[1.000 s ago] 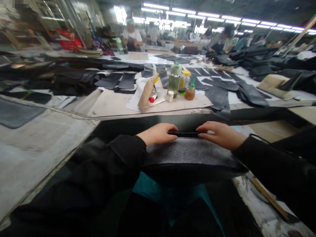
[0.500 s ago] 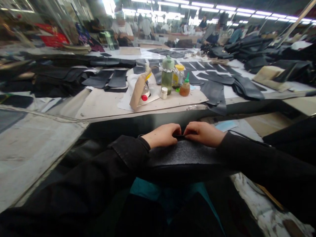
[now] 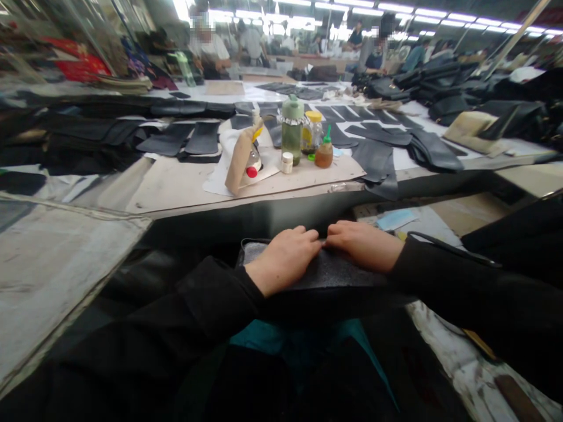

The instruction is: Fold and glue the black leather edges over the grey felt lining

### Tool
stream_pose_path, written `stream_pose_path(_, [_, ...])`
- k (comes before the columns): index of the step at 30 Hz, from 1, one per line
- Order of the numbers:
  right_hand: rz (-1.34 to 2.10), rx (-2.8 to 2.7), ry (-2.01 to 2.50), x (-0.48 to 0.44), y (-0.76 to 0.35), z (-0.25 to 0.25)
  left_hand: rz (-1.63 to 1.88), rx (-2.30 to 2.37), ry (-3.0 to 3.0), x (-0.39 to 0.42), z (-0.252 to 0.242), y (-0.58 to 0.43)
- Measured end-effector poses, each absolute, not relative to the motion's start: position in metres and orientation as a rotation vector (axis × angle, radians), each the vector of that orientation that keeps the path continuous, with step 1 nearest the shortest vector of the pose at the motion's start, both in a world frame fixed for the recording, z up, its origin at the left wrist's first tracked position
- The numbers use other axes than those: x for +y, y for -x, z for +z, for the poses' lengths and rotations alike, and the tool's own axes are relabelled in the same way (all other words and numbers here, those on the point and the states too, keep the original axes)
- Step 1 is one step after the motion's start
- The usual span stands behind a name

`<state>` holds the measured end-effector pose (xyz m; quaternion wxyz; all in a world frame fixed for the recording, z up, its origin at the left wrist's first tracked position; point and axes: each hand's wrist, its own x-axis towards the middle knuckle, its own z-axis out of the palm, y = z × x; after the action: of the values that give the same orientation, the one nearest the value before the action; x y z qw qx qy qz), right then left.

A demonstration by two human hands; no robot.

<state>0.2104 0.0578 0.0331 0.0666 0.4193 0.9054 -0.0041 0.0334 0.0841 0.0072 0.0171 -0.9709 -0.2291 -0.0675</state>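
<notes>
A black leather piece [image 3: 323, 272] with a grainy, slightly shiny top lies across my lap, box-like along its near edge; whether it is a whole bag I cannot tell. My left hand [image 3: 288, 258] rests over its top, fingers curled at the far edge. Close beside it, my right hand [image 3: 365, 245] has its fingers bent and pressed to the same far edge. The two sets of fingertips nearly meet, and the spot they grip is hidden behind the knuckles.
Beyond a gap stands a table [image 3: 176, 190] with a green bottle [image 3: 291, 132], a yellow-lidded jar [image 3: 312, 132], an amber squeeze bottle [image 3: 324, 153] and cut black pieces [image 3: 202, 139]. Black bags [image 3: 433, 79] pile up at right. A pale worktop [image 3: 65, 264] lies left. People work farther back.
My left hand has turned over and come back toward me, its back now facing up. The pinched black edge between the fingertips is no longer visible. The view has shifted slightly.
</notes>
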Motion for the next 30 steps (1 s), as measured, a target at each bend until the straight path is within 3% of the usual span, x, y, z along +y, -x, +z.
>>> stream_pose_path(5, [0.078,2.712,-1.335,0.047,-0.207,0.032,-0.147,-0.667,2.958,0.071,0.007,-0.031])
stream_pose_path(10, [-0.473,2.804,-1.511,0.068,-0.263,0.043,-0.082,-0.694,3.044,0.082,0.014,-0.029])
stream_pose_path(14, [-0.596,2.674,-2.056,0.066,-0.314,0.047,-0.177,-0.835,3.091,0.085,0.014,-0.035])
stream_pose_path(19, [-0.789,2.639,-2.0,0.056,-0.326,0.025,-0.256,-0.919,3.149,0.087,0.009,-0.077])
stream_pose_path(30, [-0.596,2.819,-1.953,0.066,-0.325,0.013,-0.195,-1.086,3.363,0.106,0.007,-0.142])
